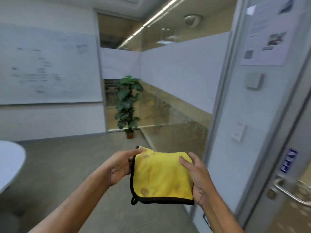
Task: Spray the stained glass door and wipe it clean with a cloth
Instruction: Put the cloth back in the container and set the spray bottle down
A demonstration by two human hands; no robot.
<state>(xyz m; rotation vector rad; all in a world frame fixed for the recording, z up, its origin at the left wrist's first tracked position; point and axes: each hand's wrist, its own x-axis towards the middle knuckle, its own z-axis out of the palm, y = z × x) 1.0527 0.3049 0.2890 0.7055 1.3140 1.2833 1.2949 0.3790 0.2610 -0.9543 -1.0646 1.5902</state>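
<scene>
A yellow cloth [159, 175] with a black hem and a small black loop is folded and held flat in front of me; brownish stains mark its top and lower left. My left hand [120, 165] pinches its upper left edge. My right hand [196, 175] grips its right side, fingers on top. The glass door [286, 165] stands at the right edge, with a metal lever handle [286, 190] and a blue sign. No spray bottle is in view.
A white wall panel [242, 115] with switches and a poster stands beside the door. A potted plant [128, 105] is in the far corner by glass partitions. A whiteboard [47, 64] covers the left wall. A round white table edge [11, 162] shows at left.
</scene>
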